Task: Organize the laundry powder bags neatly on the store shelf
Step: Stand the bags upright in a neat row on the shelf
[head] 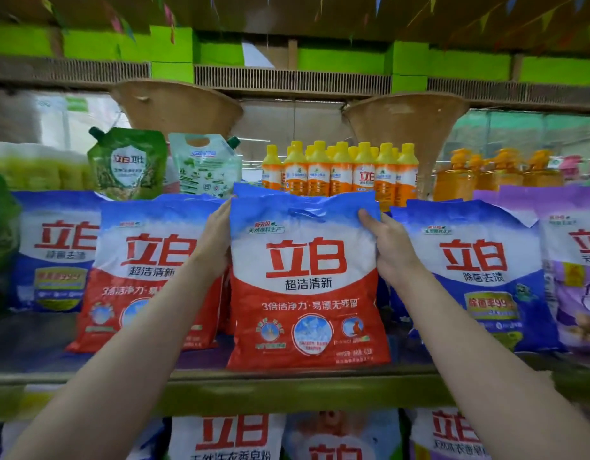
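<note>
The left hand point(215, 239) presses flat on the left edge of the red bag point(306, 280), fingers hidden behind it. The right hand point(388, 247) grips the right upper edge, thumb on the front. The bag stands upright at the front of the shelf point(287, 376), slightly ahead of its neighbours.

This looks like the squaring-up step. The next move probably calls for sliding the bag back level with the second red bag point(147, 277) on its left and the blue bag point(476, 277) on its right.

Another bag sits right behind, so there is little room to push. Orange bottles point(340, 171) and green pouches point(127, 161) stand further back.
</note>
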Motion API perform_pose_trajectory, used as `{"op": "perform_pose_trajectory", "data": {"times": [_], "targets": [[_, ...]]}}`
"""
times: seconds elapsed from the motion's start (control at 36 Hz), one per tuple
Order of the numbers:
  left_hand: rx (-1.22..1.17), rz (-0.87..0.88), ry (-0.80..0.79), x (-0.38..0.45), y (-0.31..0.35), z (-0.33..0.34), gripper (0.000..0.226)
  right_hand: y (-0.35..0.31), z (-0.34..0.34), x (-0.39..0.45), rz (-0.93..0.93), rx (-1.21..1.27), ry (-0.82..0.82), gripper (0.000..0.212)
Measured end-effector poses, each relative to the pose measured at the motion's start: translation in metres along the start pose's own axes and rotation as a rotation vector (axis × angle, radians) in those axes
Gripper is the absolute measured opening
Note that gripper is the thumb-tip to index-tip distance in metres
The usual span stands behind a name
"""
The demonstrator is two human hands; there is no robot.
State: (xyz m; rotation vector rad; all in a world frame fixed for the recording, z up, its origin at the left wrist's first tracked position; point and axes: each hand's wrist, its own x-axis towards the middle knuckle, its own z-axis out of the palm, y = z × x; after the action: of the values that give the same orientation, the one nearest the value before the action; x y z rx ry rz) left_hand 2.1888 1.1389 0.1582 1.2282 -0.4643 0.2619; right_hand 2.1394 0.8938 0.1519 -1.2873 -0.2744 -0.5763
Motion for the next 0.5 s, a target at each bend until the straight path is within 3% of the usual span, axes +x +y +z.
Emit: {"op": "perform_pose_trajectory", "data": {"times": [0.08,0.14,0.19,0.25,0.33,0.36,0.39,0.5], "targets": [[-0.097,-0.036,-0.025,-0.014,-0.008,-0.003,0.053,0.003,0.010,0.004,-0.009,-0.008,0.075,0.026],[-0.138,-0.026,-0.118,-0.024,-0.010,-0.003,0.060,0.002,0.015,0.005,-0.011,0.000,0.074,0.014],[-0.005,-0.001,-0.104,-0.031,-0.011,0.000,0.054,0.001,0.017,0.005,-0.009,-0.014,0.054,0.008],[0.211,0.104,0.012,-0.030,-0.012,0.004,0.050,0.000,0.016,0.008,-0.023,-0.073,0.046,0.009],[0.428,0.344,0.125,-0.024,-0.002,0.015,0.011,-0.014,0.021,0.012,-0.081,-0.178,0.084,0.019],[0.469,0.396,0.152,-0.021,0.005,0.019,0.009,-0.020,0.021,0.015,-0.114,-0.183,0.095,0.015],[0.454,0.426,0.159,-0.019,0.011,0.023,0.014,-0.027,0.022,0.017,-0.149,-0.160,0.091,0.007],[0.356,0.351,0.117,-0.017,0.017,0.029,0.008,-0.033,0.014,0.023,-0.220,-0.118,0.103,0.031]]}}
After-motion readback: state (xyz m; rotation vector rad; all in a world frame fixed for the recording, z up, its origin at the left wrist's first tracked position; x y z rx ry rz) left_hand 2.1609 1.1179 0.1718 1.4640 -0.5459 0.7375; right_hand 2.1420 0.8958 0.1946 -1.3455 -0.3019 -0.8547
